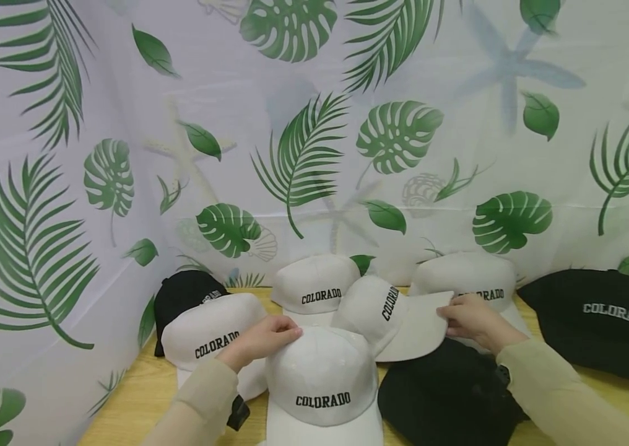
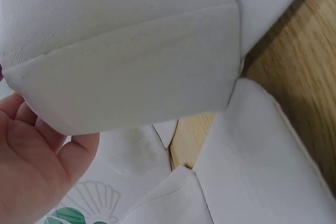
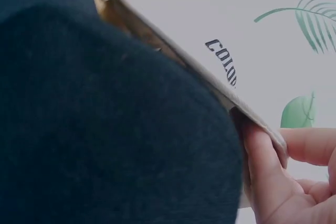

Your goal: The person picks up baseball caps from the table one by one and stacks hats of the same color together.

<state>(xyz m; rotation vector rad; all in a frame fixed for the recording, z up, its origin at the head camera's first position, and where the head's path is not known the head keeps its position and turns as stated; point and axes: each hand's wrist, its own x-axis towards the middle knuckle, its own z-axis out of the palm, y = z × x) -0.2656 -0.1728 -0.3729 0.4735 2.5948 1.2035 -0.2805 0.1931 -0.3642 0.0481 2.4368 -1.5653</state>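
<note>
My left hand (image 1: 261, 339) holds the upper back of the front white cap (image 1: 322, 371), which has COLORADO in black letters and its brim toward me. In the left wrist view, those fingers (image 2: 50, 137) wrap the edge of a white cap panel (image 2: 136, 77). Between thumb and finger, my right hand (image 1: 476, 319) pinches the brim of a second white cap (image 1: 367, 310), turned sideways with its lettering slanted. The right wrist view shows the thumb under that brim (image 3: 210, 80). Close below the right hand lies a black cap (image 1: 442, 396), its underside or lettering unseen.
Another white cap (image 1: 317, 285) stands behind the middle, one (image 1: 214, 334) at left and one (image 1: 462, 272) behind the right hand. Black caps sit at far left (image 1: 183, 297) and far right (image 1: 598, 316). A leaf-printed cloth (image 1: 325, 74) hangs behind the wooden table (image 1: 125, 402).
</note>
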